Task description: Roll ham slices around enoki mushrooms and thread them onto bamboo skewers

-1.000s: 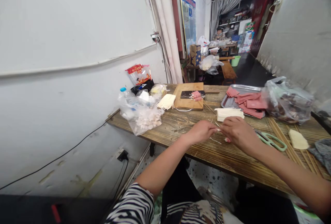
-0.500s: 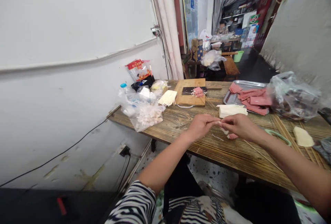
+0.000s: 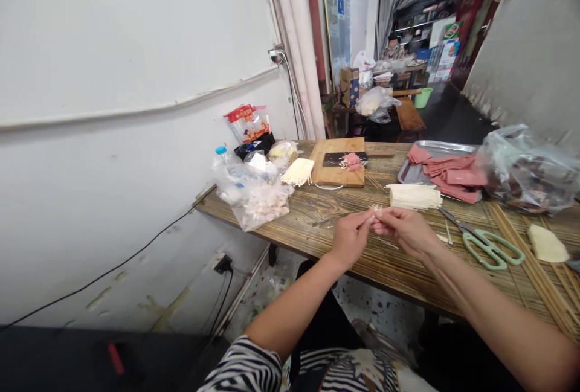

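Note:
My left hand (image 3: 351,236) and my right hand (image 3: 403,228) meet fingertip to fingertip just above the wooden table (image 3: 408,259). Both are pinched on a small tuft of thin white strands (image 3: 375,210). What else lies in the right palm is hidden. A flat bundle of the same white strands (image 3: 414,196) lies on the table just beyond my hands. Green-handled scissors (image 3: 487,246) rest to the right of my right hand.
A metal tray (image 3: 419,165) holds pink meat slices (image 3: 451,173). A cutting board (image 3: 338,168) carries a knife and a small pink roll. Plastic bags (image 3: 254,192) and a bottle sit at the left end, another bag (image 3: 528,168) at right. Bamboo skewers (image 3: 534,259) lie at right.
My hands have lifted off the table and come closer, pinching the white tuft together. The pink piece under my right hand is out of sight. The camera has shifted, uncovering the scissors.

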The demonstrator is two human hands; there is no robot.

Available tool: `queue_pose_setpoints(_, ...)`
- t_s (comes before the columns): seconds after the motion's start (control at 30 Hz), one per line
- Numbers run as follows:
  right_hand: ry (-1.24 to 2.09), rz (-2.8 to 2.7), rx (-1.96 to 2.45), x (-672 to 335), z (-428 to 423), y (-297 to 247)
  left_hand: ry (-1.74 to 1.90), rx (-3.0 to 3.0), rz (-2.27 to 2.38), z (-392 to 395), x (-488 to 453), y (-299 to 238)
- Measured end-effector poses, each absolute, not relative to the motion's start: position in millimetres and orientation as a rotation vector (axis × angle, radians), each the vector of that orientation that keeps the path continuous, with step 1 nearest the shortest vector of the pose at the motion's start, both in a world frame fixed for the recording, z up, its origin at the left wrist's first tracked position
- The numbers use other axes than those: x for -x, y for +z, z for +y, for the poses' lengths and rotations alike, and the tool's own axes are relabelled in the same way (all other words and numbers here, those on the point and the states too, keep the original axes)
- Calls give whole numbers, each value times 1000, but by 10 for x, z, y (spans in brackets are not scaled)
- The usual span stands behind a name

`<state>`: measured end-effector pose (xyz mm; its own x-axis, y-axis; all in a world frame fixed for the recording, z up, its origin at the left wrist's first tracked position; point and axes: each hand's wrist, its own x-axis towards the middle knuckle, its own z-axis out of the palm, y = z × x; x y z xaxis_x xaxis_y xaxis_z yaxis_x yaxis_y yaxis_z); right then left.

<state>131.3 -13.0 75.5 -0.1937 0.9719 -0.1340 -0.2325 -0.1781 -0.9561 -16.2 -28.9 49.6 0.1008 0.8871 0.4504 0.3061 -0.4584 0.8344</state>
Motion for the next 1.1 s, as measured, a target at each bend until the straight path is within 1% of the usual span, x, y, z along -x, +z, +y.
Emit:
queue_pose_setpoints(0.07, 1559, -1088, 1044, -1273, -126, 673, 1248, -1767, 1162, -233, 262, 497)
queue_pose_setpoints(0.2, 1491, -1338, 1163, -1259, -53, 588, 981, -1730, 1162, -50, 489, 543)
queue_pose_setpoints(0.33, 1285, -1656, 1193, -1272, 75, 520, 845, -1744, 1196, 135, 629, 561)
queue_pose_setpoints(0.43, 1050, -1833, 1234, -1256, 122, 442, 824, -1736, 1160, 223, 674, 491)
queue_pose_setpoints(0.57, 891, -1921, 1271, -1217, 121, 291, 857, -1732, 1146, 279, 688, 279)
queue_pose_setpoints(0.77, 678, -2086, 1053, -1229, 125, 157, 912, -2023, 1007, 321, 704, 82)
queue_pose_setpoints(0.93, 478, -2234, 953, -1244, 127, 80, 864, -2273, 877, 354, 765, 11)
queue_pose_setpoints(1.1, 288, -2356, 895, -1222, 98, 21, 783, -2391, 840, 344, 826, -46)
